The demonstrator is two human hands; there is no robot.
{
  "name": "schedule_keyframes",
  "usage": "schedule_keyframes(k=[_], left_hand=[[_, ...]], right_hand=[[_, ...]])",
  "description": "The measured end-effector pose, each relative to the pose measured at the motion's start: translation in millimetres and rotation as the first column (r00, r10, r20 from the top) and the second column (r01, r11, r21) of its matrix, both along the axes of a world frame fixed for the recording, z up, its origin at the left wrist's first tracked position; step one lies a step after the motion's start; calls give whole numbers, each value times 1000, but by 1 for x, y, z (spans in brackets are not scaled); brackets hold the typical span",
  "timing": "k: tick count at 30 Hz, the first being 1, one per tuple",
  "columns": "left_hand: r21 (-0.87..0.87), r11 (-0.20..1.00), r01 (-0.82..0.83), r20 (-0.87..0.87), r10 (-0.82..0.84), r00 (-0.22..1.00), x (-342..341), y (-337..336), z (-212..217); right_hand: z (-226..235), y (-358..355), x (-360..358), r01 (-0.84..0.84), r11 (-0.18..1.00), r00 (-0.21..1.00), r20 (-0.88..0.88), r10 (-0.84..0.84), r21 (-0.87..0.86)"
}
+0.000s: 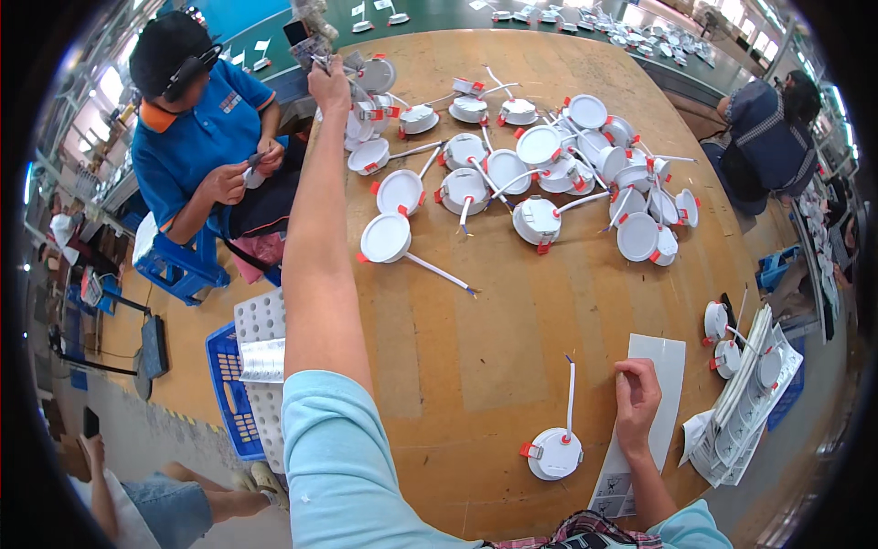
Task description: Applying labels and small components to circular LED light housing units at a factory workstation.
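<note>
My left hand [330, 88] reaches to the far left edge of the table. Its fingers are closed at a clear plastic bag [315, 50] of small parts; what exactly they hold is too small to make out. Round white downlights [375, 156] with red clips lie right beside that hand. Close to me, my right hand [637, 403] rests loosely curled, with nothing visible in it, over a long white printed sheet [660, 361]. Left of it, a single downlight [554, 455] lies with its white cable [572, 398] pointing away from me.
Many more downlights [540, 146] lie heaped across the table's [439, 366] far half. At right stand folded printed sheets [745, 403] with a few lights. A blue crate [229, 393] stands at left. A co-worker [201, 137] sits far left, another person [764, 137] far right.
</note>
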State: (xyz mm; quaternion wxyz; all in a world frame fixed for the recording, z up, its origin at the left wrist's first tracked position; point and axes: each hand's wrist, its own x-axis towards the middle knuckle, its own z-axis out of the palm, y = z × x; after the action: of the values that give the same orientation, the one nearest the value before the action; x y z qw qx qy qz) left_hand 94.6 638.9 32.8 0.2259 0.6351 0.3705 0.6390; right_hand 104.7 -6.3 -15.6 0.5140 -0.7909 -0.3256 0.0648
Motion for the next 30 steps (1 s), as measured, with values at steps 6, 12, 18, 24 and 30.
schedule_keyframes(k=[6,12,18,24,30], left_hand=[[-22,1000,-3,-164,-1,986,2,8,-4],[-99,995,-22,-114,11,993,-8,24,-16],[-8,999,-33,-87,32,996,26,-20,-3],[-36,998,52,17,-52,999,8,-31,-1],[8,1000,12,-16,-12,1000,7,-27,-4]], right_hand=[[8,-5,2,-8,1000,954,301,4,12],[6,3,0,-116,993,934,340,114,-15],[7,-3,-3,-64,997,942,327,76,-48],[2,2,-6,-17,999,948,317,25,-28],[3,-1,-4,-27,1000,961,276,28,-10]])
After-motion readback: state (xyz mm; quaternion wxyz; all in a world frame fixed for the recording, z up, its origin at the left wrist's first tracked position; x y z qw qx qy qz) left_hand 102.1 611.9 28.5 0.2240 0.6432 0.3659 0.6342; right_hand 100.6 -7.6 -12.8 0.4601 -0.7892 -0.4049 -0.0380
